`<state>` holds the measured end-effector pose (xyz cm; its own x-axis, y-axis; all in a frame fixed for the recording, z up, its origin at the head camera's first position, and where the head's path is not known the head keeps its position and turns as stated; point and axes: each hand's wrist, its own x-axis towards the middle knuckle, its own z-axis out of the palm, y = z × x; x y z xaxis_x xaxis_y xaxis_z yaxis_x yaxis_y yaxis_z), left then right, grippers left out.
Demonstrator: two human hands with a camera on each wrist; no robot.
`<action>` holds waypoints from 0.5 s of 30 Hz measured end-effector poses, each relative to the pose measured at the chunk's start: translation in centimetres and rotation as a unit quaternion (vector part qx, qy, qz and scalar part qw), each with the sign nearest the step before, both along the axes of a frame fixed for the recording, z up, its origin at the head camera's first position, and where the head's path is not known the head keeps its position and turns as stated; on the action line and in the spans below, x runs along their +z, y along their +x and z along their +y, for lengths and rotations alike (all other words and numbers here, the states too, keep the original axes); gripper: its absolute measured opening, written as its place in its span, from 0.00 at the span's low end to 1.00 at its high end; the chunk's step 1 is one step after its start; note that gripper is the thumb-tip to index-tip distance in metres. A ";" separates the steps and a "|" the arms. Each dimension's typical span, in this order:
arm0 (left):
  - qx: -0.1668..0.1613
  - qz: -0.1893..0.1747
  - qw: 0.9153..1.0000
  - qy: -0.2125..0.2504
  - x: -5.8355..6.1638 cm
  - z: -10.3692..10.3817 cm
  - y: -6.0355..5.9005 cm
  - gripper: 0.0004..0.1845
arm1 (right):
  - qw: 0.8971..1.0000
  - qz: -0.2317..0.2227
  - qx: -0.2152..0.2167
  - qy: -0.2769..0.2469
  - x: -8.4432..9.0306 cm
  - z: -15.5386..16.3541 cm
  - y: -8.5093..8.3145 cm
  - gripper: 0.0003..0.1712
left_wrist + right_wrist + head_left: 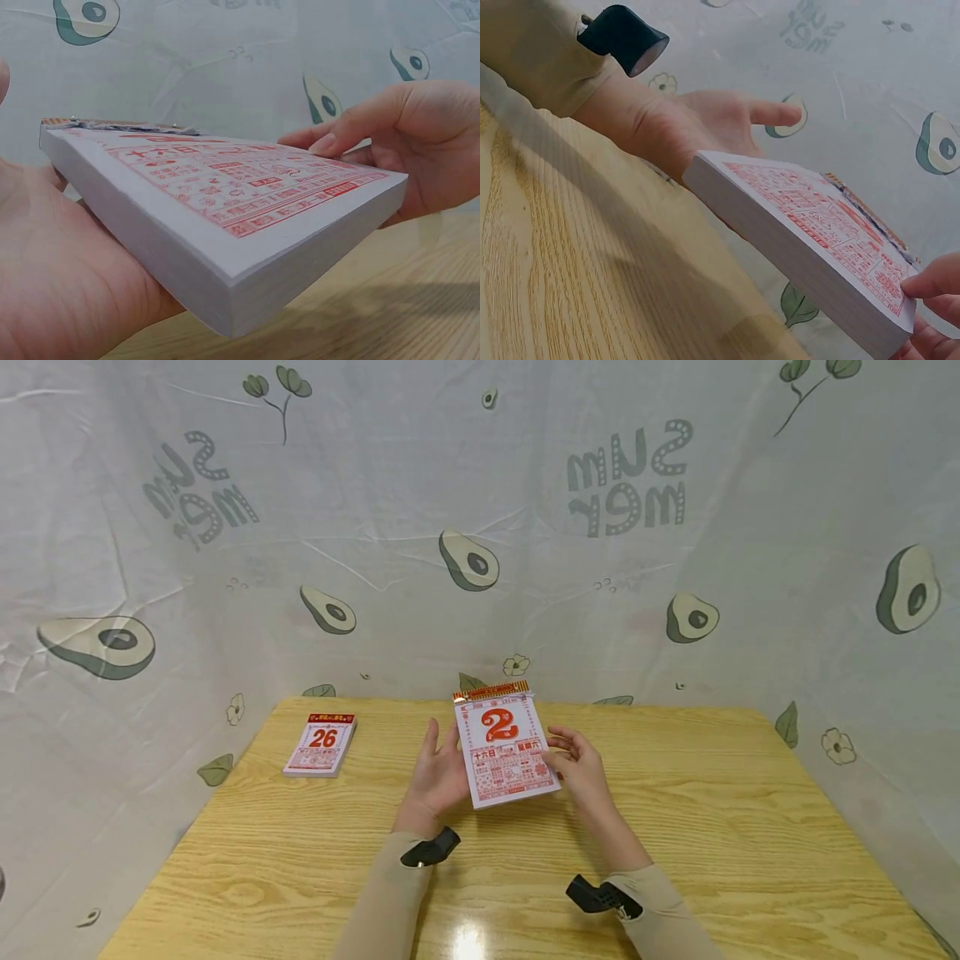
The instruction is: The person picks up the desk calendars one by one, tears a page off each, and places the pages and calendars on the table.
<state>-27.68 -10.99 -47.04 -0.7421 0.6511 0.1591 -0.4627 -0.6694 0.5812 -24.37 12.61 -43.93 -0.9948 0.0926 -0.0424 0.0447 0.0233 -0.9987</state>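
The left hand lies flat under the pad, fingers straight, carrying it clear of the worktop. The right hand pinches its lower corner, thumb on top, steadying it.

bright, even | glare on table | wide-angle bend | wrist close-ups soft

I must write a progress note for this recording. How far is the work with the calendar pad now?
Done: the calendar pad showing 2 is lifted off the table. In hand: it rests on the open left hand, and the right hand pinches its right edge. No sheet looks lifted or torn yet. A second pad showing 26 lies untouched on the table.
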 end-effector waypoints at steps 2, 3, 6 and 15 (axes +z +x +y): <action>0.001 -0.001 1.000 -0.001 0.1 0.1 0.0 0.36 | 1.000 0.001 0.002 0.004 0.1 0.0 0.1 0.27; 0.001 -0.002 1.000 0.001 0.1 0.1 0.0 0.36 | 1.000 0.004 0.003 0.006 0.2 0.0 0.1 0.27; -0.001 -0.001 1.000 0.001 0.2 0.3 0.0 0.35 | 1.000 0.006 0.004 0.011 0.4 0.1 0.2 0.27; 0.005 0.002 1.000 0.013 0.1 0.4 -0.2 0.35 | 0.999 0.016 0.026 0.033 0.7 0.4 0.0 0.27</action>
